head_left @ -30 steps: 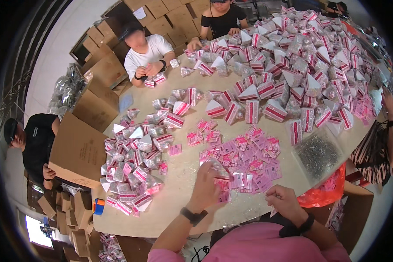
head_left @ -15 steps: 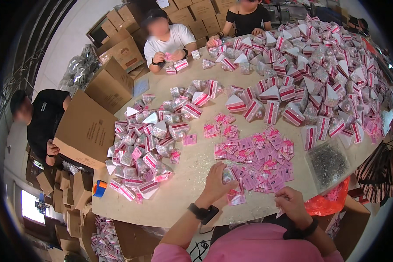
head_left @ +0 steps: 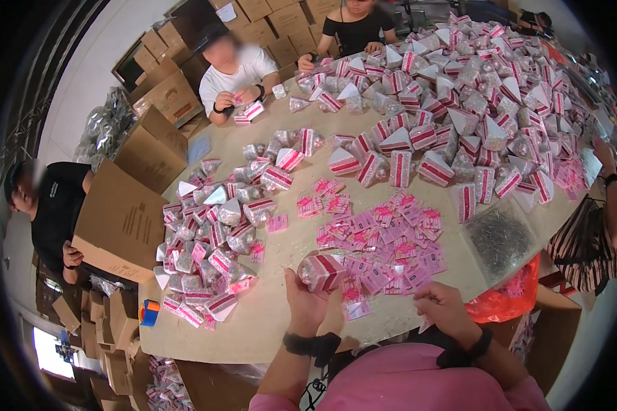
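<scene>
- Cradling a wedge-shaped packet (head_left: 321,272) just left of the pink cards (head_left: 376,279): left hand (head_left: 306,301).
- Packet: probably light, slick, crushable; best held by its banded sides.
- Right hand (head_left: 441,307): narrowed, apparently pinching a pale slip (head_left: 426,324).

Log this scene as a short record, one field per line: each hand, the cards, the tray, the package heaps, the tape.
Left hand: holds wedge-shaped package
Right hand: pinches small pale piece, mostly hidden
Pink cards: spread loosely on table, beyond the hands
Clear tray: right of cards, holding small dark metal pieces
Left heap: wedge-shaped packages
Far-right heap: similar packages, larger heap
Blue-and-orange tape roll: table's left edge
</scene>
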`<action>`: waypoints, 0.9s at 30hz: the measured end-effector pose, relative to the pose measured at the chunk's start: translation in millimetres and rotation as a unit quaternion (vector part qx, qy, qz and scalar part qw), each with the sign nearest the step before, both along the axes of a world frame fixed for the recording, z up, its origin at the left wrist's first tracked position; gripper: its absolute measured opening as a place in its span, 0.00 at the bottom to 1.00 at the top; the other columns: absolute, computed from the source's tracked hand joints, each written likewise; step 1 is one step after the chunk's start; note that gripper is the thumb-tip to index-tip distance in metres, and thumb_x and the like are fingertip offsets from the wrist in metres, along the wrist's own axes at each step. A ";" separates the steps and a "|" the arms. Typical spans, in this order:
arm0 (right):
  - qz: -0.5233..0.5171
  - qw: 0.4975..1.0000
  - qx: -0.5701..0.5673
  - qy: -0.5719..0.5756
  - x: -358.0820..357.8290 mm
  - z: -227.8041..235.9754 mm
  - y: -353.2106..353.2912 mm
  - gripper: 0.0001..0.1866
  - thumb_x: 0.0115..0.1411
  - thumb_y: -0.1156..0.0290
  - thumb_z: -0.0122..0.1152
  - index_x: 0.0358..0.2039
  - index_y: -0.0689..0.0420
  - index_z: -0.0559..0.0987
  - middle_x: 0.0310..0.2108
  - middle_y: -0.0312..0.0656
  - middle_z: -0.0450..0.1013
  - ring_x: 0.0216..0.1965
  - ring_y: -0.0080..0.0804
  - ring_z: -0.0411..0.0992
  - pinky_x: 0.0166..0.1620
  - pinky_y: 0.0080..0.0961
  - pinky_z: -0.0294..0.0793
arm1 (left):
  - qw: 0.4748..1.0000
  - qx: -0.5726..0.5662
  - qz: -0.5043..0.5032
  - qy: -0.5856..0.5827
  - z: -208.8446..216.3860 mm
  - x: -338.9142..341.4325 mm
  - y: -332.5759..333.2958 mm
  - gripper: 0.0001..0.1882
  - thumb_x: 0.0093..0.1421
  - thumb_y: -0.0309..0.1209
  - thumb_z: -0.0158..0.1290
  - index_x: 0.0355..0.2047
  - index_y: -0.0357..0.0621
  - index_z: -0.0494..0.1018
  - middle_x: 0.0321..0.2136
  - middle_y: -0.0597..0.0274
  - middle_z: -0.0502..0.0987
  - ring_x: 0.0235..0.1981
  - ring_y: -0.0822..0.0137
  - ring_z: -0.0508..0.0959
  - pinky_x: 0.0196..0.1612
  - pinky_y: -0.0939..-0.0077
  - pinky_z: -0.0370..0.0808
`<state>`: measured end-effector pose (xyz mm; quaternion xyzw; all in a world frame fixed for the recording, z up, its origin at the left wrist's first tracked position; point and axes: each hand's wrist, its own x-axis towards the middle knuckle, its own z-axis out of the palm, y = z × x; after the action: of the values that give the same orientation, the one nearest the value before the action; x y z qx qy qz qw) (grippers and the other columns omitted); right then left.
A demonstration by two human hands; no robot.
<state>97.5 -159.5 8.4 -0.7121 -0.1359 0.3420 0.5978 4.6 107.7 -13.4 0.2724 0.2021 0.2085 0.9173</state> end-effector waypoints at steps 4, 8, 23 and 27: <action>0.029 0.998 0.050 0.028 -0.5 15.6 9.8 0.08 0.57 0.74 0.57 0.37 0.62 0.77 0.25 0.36 0.72 0.25 0.17 0.70 0.25 0.15 0.70 | 0.993 -0.102 -0.031 -0.042 -2.4 3.9 -14.6 0.22 0.69 0.42 0.35 0.52 0.38 0.65 0.49 0.53 0.72 0.49 0.53 0.72 0.53 0.55 0.69; 0.061 0.994 0.069 0.052 -0.4 41.8 17.5 0.08 0.58 0.74 0.56 0.38 0.62 0.76 0.26 0.35 0.72 0.27 0.17 0.70 0.26 0.16 0.71 | 0.996 0.029 -0.089 -0.011 15.7 -0.1 -39.2 0.19 0.68 0.38 0.38 0.52 0.36 0.64 0.49 0.54 0.71 0.50 0.60 0.72 0.54 0.63 0.69; 0.089 0.946 0.106 -0.295 -6.6 75.9 44.3 0.07 0.57 0.74 0.56 0.36 0.61 0.76 0.27 0.46 0.73 0.27 0.36 0.73 0.31 0.27 0.71 | 0.959 0.280 0.036 0.002 44.6 -2.6 -74.3 0.40 0.49 0.31 0.65 0.57 0.36 0.53 0.51 0.56 0.66 0.53 0.65 0.68 0.57 0.69 0.65; 0.085 0.935 0.112 -0.325 -5.8 78.5 51.2 0.07 0.58 0.71 0.54 0.35 0.60 0.74 0.28 0.48 0.72 0.29 0.46 0.72 0.31 0.34 0.71 | 0.980 0.197 0.018 -0.012 45.5 -4.9 -74.9 0.35 0.53 0.27 0.61 0.56 0.37 0.54 0.50 0.55 0.66 0.51 0.65 0.69 0.55 0.68 0.67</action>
<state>91.7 -108.3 86.9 -0.6984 -0.4204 0.1245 0.5657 -0.3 32.8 32.2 0.4413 0.1511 0.2638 0.8443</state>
